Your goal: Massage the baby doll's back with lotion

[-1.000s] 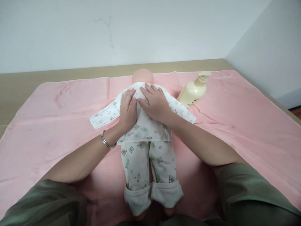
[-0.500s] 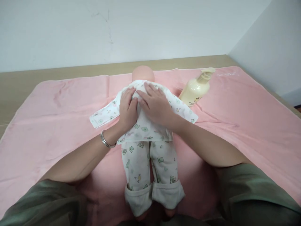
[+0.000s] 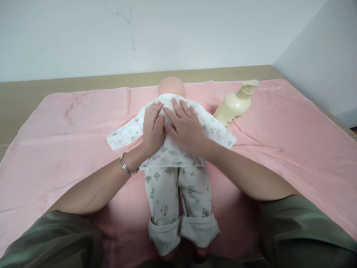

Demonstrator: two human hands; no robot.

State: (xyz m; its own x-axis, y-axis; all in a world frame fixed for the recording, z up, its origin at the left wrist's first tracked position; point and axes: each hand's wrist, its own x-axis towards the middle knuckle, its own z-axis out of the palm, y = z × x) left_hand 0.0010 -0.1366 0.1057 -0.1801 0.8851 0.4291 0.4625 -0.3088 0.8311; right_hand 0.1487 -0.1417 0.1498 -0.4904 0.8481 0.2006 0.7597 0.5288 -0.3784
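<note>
A baby doll [image 3: 171, 86] lies on a pink blanket [image 3: 83, 126], its bald head away from me and no face showing. It wears a white printed top [image 3: 173, 154] and matching trousers [image 3: 164, 190] with turned-up cuffs. My left hand [image 3: 153, 128] lies flat on the left part of the top, a silver bangle on the wrist. Spread over the middle and right of the top is my right hand [image 3: 185, 126], its thumb side next to my left hand. Neither hand grasps anything.
A cream pump bottle [image 3: 234, 106] leans on the blanket to the right of the doll, near its sleeve. Behind the blanket runs a wooden surface edge [image 3: 111, 82] against a pale wall [image 3: 195, 33].
The fingers of my right hand are spread a little wider on the top. My left hand stays almost in place, and the view has shifted slightly.
</note>
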